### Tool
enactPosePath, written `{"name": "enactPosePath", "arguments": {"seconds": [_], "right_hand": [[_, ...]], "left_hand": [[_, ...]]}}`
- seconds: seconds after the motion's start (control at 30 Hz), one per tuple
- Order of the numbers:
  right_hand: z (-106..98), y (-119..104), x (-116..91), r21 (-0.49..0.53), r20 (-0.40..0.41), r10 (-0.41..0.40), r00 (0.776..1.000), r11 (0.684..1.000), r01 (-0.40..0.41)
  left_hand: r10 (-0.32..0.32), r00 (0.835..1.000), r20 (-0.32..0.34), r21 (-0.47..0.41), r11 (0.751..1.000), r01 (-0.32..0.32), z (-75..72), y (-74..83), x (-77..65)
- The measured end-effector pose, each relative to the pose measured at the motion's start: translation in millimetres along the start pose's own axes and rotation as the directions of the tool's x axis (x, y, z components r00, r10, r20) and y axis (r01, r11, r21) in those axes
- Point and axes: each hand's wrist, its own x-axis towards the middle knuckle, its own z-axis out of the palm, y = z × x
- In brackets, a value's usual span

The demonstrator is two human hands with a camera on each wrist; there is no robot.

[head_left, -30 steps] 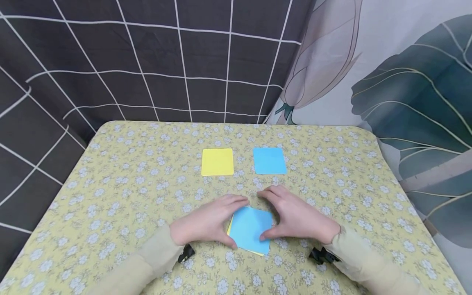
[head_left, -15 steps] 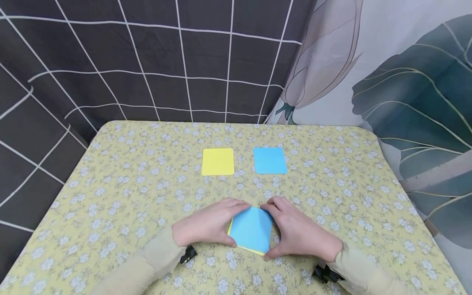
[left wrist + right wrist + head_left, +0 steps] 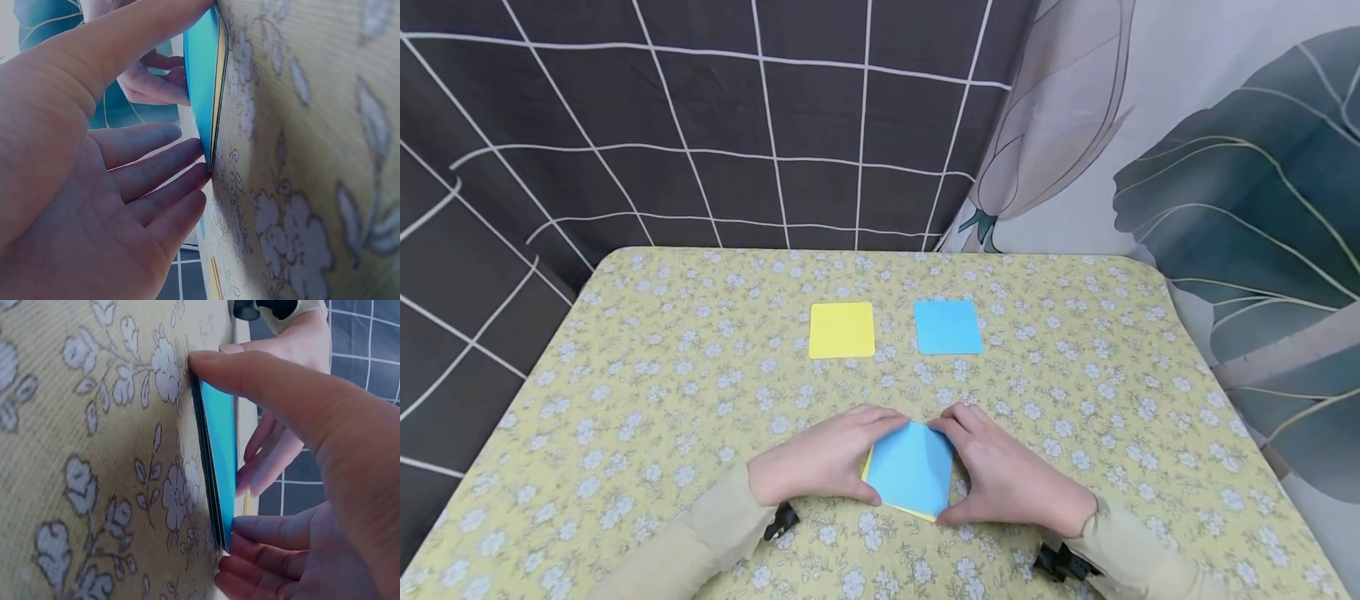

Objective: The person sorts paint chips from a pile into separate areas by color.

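A small stack of square cards [image 3: 912,471], blue on top with a yellow edge peeking out at the left and bottom, lies on the floral cloth. My left hand [image 3: 826,454] holds its left side, thumb at the near corner and fingers at the far one. Across from it, my right hand [image 3: 1011,475] grips the right side between thumb and fingertips. The right wrist view shows several layered edges in the stack [image 3: 219,428], with the thumb [image 3: 240,372] on one corner. In the left wrist view the left fingers [image 3: 159,172] are fairly straight against the edge.
Farther back on the flowered tablecloth [image 3: 647,383] lie a yellow square card [image 3: 842,330] and, to its right, a blue square card [image 3: 948,327]. A dark gridded curtain [image 3: 715,108] hangs behind the table, and a leaf-patterned curtain [image 3: 1247,192] at the right.
The right hand has shifted so its thumb and fingertips meet the stack's right corners. The top blue card has turned slightly, lining up more closely with the yellow below. The left hand barely moved.
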Motion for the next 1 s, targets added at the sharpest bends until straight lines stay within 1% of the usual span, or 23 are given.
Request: {"name": "enactPosePath", "arguments": {"seconds": [0.27, 0.47, 0.63, 0.8, 0.93, 1.0], "right_hand": [[-5.5, 2.8, 0.9, 0.029, 0.002, -0.003, 1.0, 1.0, 0.003], [-11.5, 6.4, 4.3, 0.027, -0.036, -0.014, 0.999, 1.0, 0.015], [-17.9, 9.9, 8.2, 0.015, -0.073, -0.029, 0.997, 0.999, 0.031], [-29.6, 14.5, 14.2, -0.003, -0.122, -0.012, 0.992, 1.0, 0.012], [-41.8, 20.9, 18.8, 0.0, -0.178, 0.02, 0.984, 1.0, -0.02], [-47.8, 24.9, 21.1, 0.011, -0.194, 0.029, 0.981, 1.0, -0.027]], "left_hand": [[-0.021, 1.0, -0.023, -0.018, 1.0, 0.021, -2.7, -1.2, -1.9], [-0.033, 0.997, -0.063, -0.031, 0.999, 0.031, -8.7, -3.3, -2.3], [-0.032, 0.994, -0.106, -0.029, 0.999, 0.029, -13.9, -6.2, 1.2], [-0.035, 0.985, -0.171, -0.04, 0.999, 0.029, -18.2, -14.2, 7.9], [-0.044, 0.972, -0.232, -0.045, 0.998, 0.034, -25.4, -19.5, 14.1], [-0.044, 0.965, -0.259, -0.049, 0.998, 0.032, -29.8, -21.8, 17.9]]}}
